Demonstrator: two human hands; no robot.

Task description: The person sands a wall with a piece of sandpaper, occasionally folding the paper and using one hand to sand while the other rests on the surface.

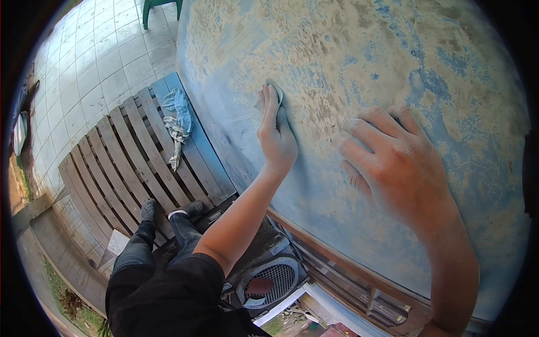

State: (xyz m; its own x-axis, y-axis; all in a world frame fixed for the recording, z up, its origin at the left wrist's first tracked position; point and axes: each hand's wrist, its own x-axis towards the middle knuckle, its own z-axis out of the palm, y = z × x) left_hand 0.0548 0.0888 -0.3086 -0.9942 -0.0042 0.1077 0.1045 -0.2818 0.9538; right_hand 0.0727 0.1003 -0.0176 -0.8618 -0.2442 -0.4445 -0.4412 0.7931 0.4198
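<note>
Our left hand (pixel 276 140) pins a sandpaper piece (pixel 279 89) beneath its fingers (pixel 270 106), holding it against the blue curved surface (pixel 348 50). Our right hand (pixel 401 168) lies flat beside it, fingers spread open.

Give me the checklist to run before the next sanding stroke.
1. Sandpaper held under left hand against the painted panel: ok.
2. Right hand braced flat and open on the panel: ok.
3. Blue paint cleared ahead of the paper: not ok, patches show.
4. Both shoes on the wooden pallet: ok.
5. Rag lying on the pallet, apart from the feet: ok.
6. Sandpaper grit wear: cannot tell, working face hidden.
</note>
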